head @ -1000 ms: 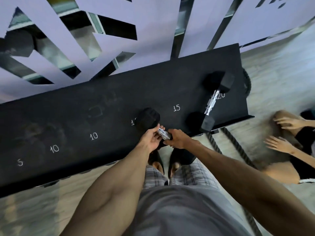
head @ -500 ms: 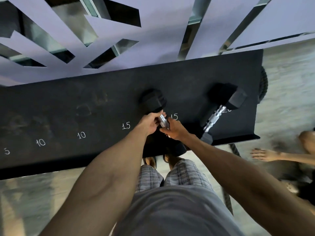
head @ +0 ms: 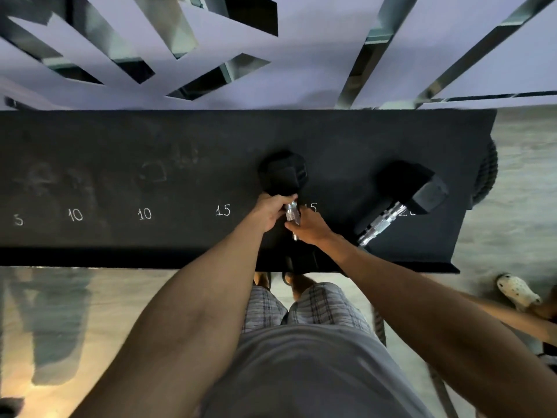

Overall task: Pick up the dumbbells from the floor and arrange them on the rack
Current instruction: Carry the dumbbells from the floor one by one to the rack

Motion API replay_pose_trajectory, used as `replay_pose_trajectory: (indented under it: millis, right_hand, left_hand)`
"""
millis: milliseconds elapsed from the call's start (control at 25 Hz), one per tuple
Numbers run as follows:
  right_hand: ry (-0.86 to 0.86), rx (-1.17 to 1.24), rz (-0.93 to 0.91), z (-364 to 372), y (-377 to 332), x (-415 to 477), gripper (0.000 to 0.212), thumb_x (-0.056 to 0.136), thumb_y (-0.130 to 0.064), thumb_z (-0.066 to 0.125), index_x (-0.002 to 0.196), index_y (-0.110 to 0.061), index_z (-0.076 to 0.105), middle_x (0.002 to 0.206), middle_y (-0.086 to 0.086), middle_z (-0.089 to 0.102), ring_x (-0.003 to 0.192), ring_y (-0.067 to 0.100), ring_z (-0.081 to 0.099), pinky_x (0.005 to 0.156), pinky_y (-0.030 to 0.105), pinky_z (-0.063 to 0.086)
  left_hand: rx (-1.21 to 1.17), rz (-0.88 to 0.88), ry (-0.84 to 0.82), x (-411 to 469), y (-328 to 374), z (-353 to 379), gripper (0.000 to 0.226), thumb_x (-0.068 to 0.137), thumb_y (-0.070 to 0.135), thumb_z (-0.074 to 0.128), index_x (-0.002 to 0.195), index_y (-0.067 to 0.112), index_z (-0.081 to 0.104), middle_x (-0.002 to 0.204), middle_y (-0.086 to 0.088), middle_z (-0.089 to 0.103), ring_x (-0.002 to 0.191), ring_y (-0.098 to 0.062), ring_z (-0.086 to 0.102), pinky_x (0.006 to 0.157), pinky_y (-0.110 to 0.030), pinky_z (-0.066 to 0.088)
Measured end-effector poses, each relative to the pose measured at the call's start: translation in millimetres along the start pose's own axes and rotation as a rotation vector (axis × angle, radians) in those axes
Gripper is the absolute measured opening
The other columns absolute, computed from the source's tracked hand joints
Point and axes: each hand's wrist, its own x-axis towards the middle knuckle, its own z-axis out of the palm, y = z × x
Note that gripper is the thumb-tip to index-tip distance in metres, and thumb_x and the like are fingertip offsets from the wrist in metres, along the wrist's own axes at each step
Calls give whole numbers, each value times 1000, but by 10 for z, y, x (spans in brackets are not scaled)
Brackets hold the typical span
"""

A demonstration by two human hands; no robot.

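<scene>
A black hex dumbbell point(head: 284, 173) with a chrome handle lies across the black rack shelf point(head: 120, 176), at the right-hand chalk mark "15". My left hand point(head: 269, 211) and my right hand point(head: 310, 226) both grip its handle. Its near head is hidden under my hands and in shadow. A second, larger black dumbbell point(head: 407, 191) rests tilted on the shelf to the right, over the "20" mark.
The shelf carries chalk marks 5, 10, 10, 15 to the left. A patterned mirrored wall point(head: 271, 49) stands behind the rack. A thick rope point(head: 485, 176) hangs at the shelf's right end. Another person's foot in a white clog point(head: 517, 292) is on the floor at right.
Both hands have carried the dumbbell forward and to the right, from the shelf's front edge near one "15" mark onto the shelf at the other "15" mark.
</scene>
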Motion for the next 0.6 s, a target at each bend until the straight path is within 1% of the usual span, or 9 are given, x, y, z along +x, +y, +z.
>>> replay_pose_trajectory:
  millis: [80, 120, 200, 240, 360, 440, 480, 560, 600]
  right_hand:
    - [40, -127, -8, -24, -5, -63, 40, 94, -35, 57, 121, -6, 52, 114, 16, 67, 101, 32, 67, 83, 42, 56]
    - [72, -194, -33, -48, -13, -116, 37, 97, -36, 52, 117, -5, 52, 110, 17, 68, 99, 33, 67, 81, 42, 55]
    - [156, -275, -70, -95, -4, -180, 34, 99, -36, 46, 112, -4, 50, 107, 19, 68, 97, 35, 67, 75, 40, 52]
    - [178, -325, -109, -89, -35, -238, 32, 99, -34, 47, 112, -5, 49, 106, 18, 68, 96, 34, 68, 74, 41, 52]
    - [173, -438, -205, -16, -107, -382, 32, 96, -27, 50, 119, -6, 45, 102, 17, 68, 92, 34, 68, 72, 43, 55]
    - [53, -514, -291, 121, -156, -481, 30, 97, -25, 45, 121, -7, 48, 96, 18, 69, 88, 37, 68, 71, 44, 55]
    - [-32, -549, -326, 215, -187, -535, 24, 97, -24, 44, 114, -9, 51, 94, 19, 69, 87, 38, 68, 71, 44, 56]
    - [-180, -611, -351, 392, -235, -620, 15, 95, -24, 47, 100, -12, 55, 94, 17, 70, 88, 36, 69, 75, 45, 56]
    - [-248, -661, -365, 525, -267, -663, 14, 95, -25, 48, 98, -14, 56, 96, 14, 70, 89, 33, 68, 77, 44, 55]
  left_hand:
    - [87, 36, 42, -35, -26, -43, 69, 73, 18, 84, 129, -3, 50, 121, -16, 66, 111, -24, 65, 96, -35, 54]
    - [143, 54, 51, -70, -46, -73, 71, 70, 23, 85, 128, -1, 52, 120, -14, 66, 112, -24, 65, 98, -36, 53]
    - [355, 111, 77, -150, -35, -103, 57, 74, 27, 80, 123, 7, 58, 116, -8, 68, 109, -22, 65, 96, -36, 53]
    - [456, 158, 119, -220, -82, -178, 50, 78, 27, 76, 122, 12, 59, 115, -7, 68, 107, -21, 65, 95, -37, 53]
    - [657, 250, 236, -432, -324, -427, 25, 86, 21, 64, 111, 20, 61, 114, -9, 69, 103, -26, 68, 94, -44, 55]
    - [712, 257, 281, -648, -635, -631, 8, 89, 18, 58, 97, 20, 60, 107, -13, 72, 98, -32, 70, 90, -45, 56]
    - [702, 244, 310, -785, -831, -742, 7, 90, 17, 55, 95, 16, 60, 104, -17, 72, 97, -35, 70, 88, -46, 57]
    - [665, 217, 354, -1018, -1233, -933, 16, 92, 14, 52, 100, 4, 62, 103, -24, 71, 97, -39, 69, 84, -47, 57]
    - [635, 197, 375, -1149, -1468, -1042, 20, 93, 13, 51, 105, 1, 61, 105, -25, 70, 99, -40, 68, 85, -47, 57]
